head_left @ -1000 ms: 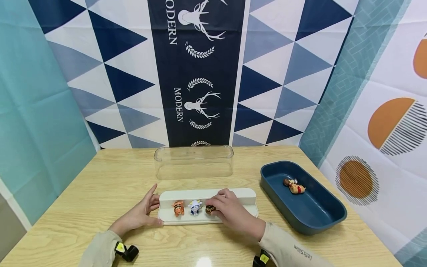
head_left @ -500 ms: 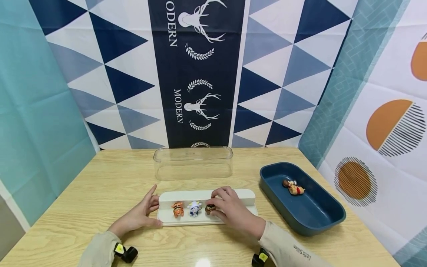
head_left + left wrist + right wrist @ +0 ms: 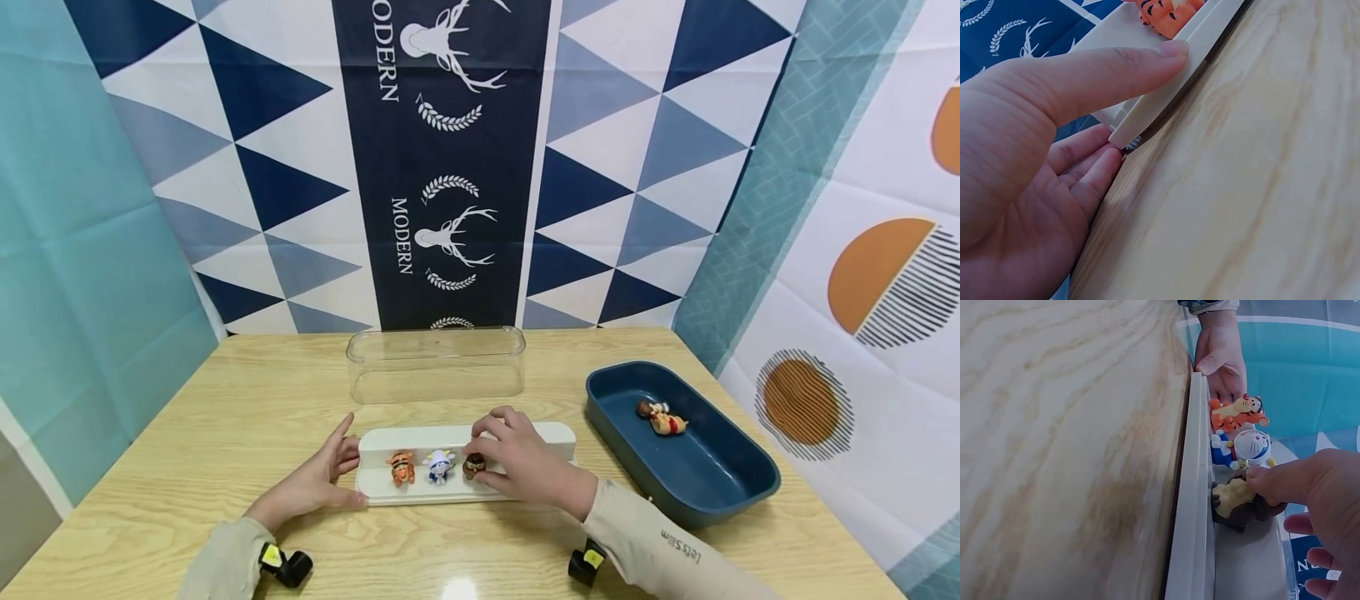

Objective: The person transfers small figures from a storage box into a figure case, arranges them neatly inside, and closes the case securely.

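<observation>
A long white display base [image 3: 371,493] with a raised back lies across the table. My left hand [image 3: 322,482] holds its left end, thumb on the front rim and fingers [image 3: 1094,178] at the end edge. On the base stand an orange tiger figurine [image 3: 402,469], a blue-and-white cat figurine [image 3: 1251,446] in a white horned hood, and a brown owl figurine [image 3: 474,467]. My right hand [image 3: 525,458] holds the owl between thumb and fingertips, the thumb [image 3: 1263,478] against its head. Part of the base's right end is hidden behind that hand.
A clear lidless cover [image 3: 437,382] stands behind the base. At right sits a deep blue bin [image 3: 720,483] with a tan figurine in red [image 3: 669,425] and a brown-headed figurine [image 3: 647,409] lying inside. Patterned cloths hang behind and beside the table [image 3: 225,400].
My right fingers have shifted slightly up and the owl now shows its face more fully, sitting a touch further right. My left hand has stayed in place.
</observation>
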Motion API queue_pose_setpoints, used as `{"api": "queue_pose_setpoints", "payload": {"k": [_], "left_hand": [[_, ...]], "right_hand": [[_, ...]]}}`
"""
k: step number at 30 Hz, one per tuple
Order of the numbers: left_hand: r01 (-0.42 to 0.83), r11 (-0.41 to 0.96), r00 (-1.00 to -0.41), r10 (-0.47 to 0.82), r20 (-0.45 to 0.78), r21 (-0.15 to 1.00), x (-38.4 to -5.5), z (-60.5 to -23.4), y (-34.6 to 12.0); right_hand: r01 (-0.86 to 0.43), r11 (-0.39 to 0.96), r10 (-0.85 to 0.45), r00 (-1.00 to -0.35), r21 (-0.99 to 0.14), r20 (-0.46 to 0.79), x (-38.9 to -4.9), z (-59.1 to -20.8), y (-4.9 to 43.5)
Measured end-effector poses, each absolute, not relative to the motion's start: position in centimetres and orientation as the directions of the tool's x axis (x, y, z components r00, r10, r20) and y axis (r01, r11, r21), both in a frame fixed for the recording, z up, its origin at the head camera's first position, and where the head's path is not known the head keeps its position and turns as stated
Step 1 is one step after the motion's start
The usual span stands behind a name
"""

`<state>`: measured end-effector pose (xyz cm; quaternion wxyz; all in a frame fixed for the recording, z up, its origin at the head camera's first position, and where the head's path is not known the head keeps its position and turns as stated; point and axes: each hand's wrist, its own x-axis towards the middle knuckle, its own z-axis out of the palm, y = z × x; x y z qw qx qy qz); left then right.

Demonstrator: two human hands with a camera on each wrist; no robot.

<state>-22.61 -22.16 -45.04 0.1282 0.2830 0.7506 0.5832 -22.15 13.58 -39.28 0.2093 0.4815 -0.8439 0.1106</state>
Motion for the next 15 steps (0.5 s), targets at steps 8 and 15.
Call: {"api": "queue_pose_setpoints", "payload": {"k": [8, 15], "left_hand": [[0.267, 0.158, -0.807, 0.575, 0.132, 0.951, -22.7, -44.9, -22.1], [0.233, 0.144, -0.817, 0.565, 0.114, 0.962, -22.6, -44.9, -22.1]], "right_hand": [[-0.855, 0.517, -0.785, -0.454, 0.04, 0.422, -22.2, -38.6, 13.6], [-0.854, 0.517, -0.793, -0.451, 0.061, 0.409, -22.2, -38.0, 14.3]]}}
